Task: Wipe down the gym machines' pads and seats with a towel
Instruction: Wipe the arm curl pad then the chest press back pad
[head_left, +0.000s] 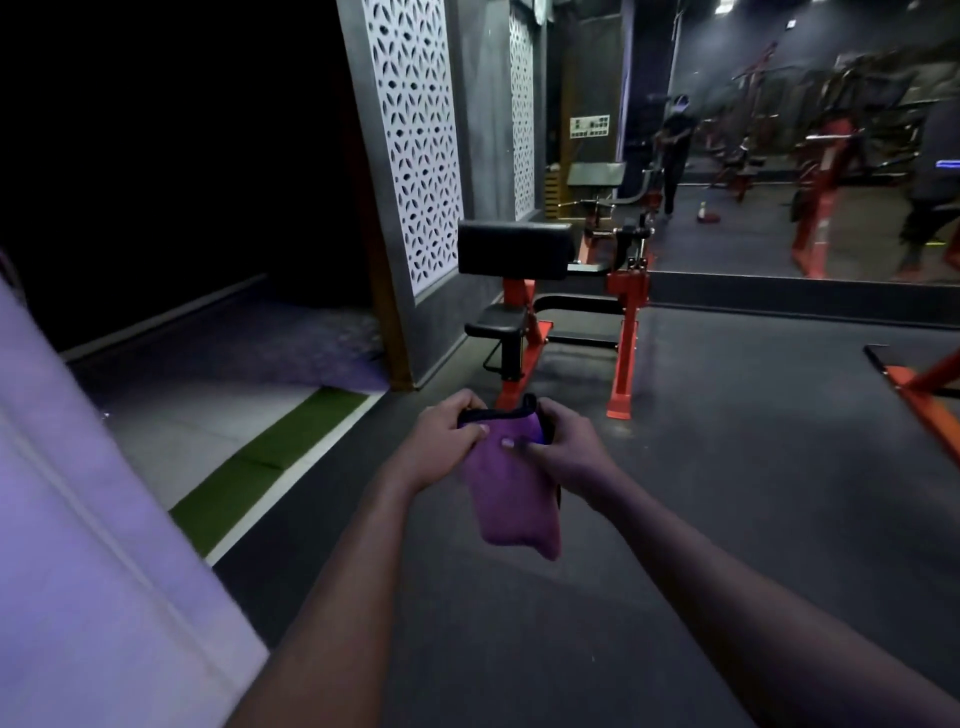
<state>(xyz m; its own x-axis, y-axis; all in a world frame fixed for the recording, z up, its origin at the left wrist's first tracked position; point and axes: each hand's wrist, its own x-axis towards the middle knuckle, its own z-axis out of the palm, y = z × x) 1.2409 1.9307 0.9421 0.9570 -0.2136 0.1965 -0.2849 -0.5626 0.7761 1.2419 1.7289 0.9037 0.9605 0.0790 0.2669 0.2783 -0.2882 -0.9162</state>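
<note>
1. While the person stands on the dark floor (727, 467), the left hand (447, 441) and the right hand (563, 452) are close together; both pinch the top edge of the purple towel (514, 504), which hangs between them, well apart from the machine (626, 322).
2. I judge the wiping here is not yet begun: the pad (514, 249) and the seat (496, 325) ahead are not touched by the towel.
3. I count one towel, two hands, one pad, one seat; a second red frame (922, 387) shows partly at the right.
</note>
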